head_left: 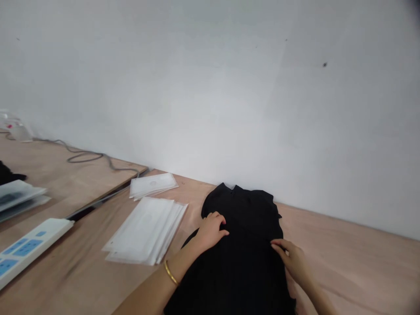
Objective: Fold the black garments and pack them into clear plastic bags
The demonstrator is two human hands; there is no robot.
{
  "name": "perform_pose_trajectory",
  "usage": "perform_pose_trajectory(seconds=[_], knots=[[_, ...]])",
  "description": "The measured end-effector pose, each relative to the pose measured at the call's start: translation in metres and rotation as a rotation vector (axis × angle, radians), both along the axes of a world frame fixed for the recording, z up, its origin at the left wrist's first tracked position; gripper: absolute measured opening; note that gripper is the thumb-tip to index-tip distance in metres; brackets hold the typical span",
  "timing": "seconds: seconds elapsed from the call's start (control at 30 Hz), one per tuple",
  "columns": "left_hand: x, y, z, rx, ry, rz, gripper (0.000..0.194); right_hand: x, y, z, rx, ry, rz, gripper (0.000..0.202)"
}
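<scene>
A black cloth (243,262) lies on the wooden table, its far edge uneven and close to the wall. Over its left side rests my left hand (211,229), thumb and fingers apart, with nothing between them; a gold bangle circles that wrist. At the cloth's right edge, my right hand (290,256) has thumb and forefinger close together, pinching the black fabric.
Left of the cloth lie a stack of translucent plastic bags (144,229) and a smaller stack (152,183) behind it. Farther left are a white power strip (33,245), a grey cable (85,153) and more bags (19,194). A pale wall (210,87) stands behind the table (354,258).
</scene>
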State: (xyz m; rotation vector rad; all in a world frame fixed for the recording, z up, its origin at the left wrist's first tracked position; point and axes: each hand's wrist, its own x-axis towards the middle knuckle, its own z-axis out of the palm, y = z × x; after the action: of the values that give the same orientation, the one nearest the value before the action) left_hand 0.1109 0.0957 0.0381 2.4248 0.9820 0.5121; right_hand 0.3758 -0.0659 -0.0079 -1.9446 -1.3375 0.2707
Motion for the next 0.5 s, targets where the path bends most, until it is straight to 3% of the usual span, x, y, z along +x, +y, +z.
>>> perform_pose_trajectory(seconds=[0.1, 0.27, 0.5], knots=[[0.011, 0.009, -0.013, -0.071, -0.037, 0.006, 0.006, 0.008, 0.003, 0.006, -0.011, 0.073, 0.009, 0.04], [0.004, 0.017, -0.028, -0.206, -0.047, -0.065, 0.032, 0.017, 0.0, 0.005, -0.067, 0.179, 0.133, 0.038], [0.003, 0.015, -0.024, -0.134, -0.049, -0.15, 0.018, 0.021, 0.004, -0.02, 0.058, 0.076, 0.048, 0.021]])
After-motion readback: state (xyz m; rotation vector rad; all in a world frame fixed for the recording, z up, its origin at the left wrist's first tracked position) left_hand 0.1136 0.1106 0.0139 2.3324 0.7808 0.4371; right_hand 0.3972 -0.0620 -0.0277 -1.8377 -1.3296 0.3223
